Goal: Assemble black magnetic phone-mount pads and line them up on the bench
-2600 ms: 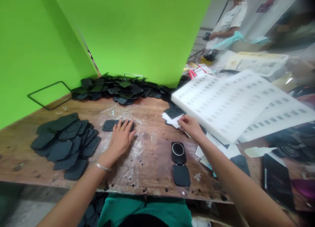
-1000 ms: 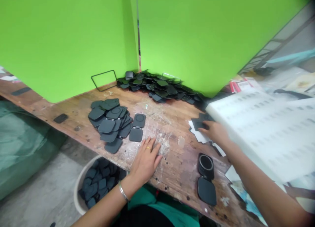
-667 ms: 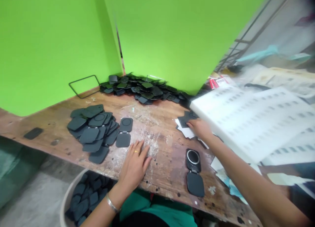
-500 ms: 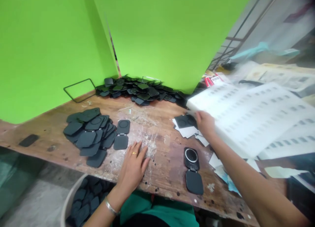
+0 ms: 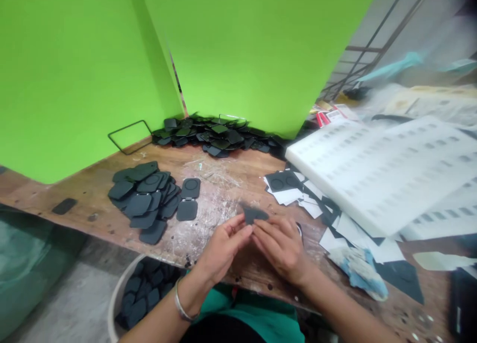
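Note:
My left hand (image 5: 228,241) and my right hand (image 5: 281,243) meet over the front of the table, fingertips closed on a small dark grey flat piece (image 5: 255,215), blurred by motion. Behind the right hand, a hinged black pad with a white ring is almost wholly hidden; just a bit of its rim shows. To the left, an unfolded two-panel black pad (image 5: 187,210) lies flat, one panel marked with a circle. Beside it is a heap of similar black pads (image 5: 143,194).
A long pile of black plates (image 5: 219,137) lies along the green panels (image 5: 242,55). White foam sheets (image 5: 380,169) cover the right side, near dark and white paper scraps (image 5: 285,181) and a stained cloth (image 5: 359,271). Below the table edge, a bin (image 5: 116,296) contains black pieces.
My right hand has come left from the foam sheet's edge to the middle. My left hand has lifted off the tabletop, and both now grip the dark flat piece.

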A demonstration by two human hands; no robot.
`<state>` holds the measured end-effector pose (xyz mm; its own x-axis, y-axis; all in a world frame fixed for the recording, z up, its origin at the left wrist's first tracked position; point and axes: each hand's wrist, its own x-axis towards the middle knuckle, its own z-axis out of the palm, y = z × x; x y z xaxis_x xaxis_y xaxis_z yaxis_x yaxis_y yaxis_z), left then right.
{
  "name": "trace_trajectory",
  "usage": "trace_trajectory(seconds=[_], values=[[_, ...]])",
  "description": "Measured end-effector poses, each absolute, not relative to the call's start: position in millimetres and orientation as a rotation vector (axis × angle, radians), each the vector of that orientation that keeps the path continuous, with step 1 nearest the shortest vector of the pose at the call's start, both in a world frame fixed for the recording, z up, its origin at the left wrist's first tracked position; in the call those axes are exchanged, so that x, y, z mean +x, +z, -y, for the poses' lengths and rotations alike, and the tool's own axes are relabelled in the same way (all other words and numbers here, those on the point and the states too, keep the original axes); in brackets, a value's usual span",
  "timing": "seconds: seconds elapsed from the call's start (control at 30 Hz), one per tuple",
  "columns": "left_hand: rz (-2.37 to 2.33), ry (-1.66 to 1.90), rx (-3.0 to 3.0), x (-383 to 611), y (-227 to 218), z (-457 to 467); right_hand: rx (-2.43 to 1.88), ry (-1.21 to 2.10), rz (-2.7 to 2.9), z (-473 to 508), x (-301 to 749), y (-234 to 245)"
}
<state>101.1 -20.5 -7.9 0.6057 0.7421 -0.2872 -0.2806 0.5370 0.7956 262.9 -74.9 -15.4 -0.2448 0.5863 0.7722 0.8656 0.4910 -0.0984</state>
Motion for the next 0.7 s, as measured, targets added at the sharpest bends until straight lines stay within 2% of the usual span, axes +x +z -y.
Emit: trace_trajectory(seconds=[0.27,0.47,0.7], values=[[-0.741,0.654,0.738,95,-14,19,-1.324,-0.015,1.639,75,256,-24],[-0.704,0.664,0.861,89,-16,19,-1.514,0.536,1.445,70,254,-12],[-0.84,0.697,0.916,85,-15,13,-1.465,0.572,1.531,65,247,-7]])
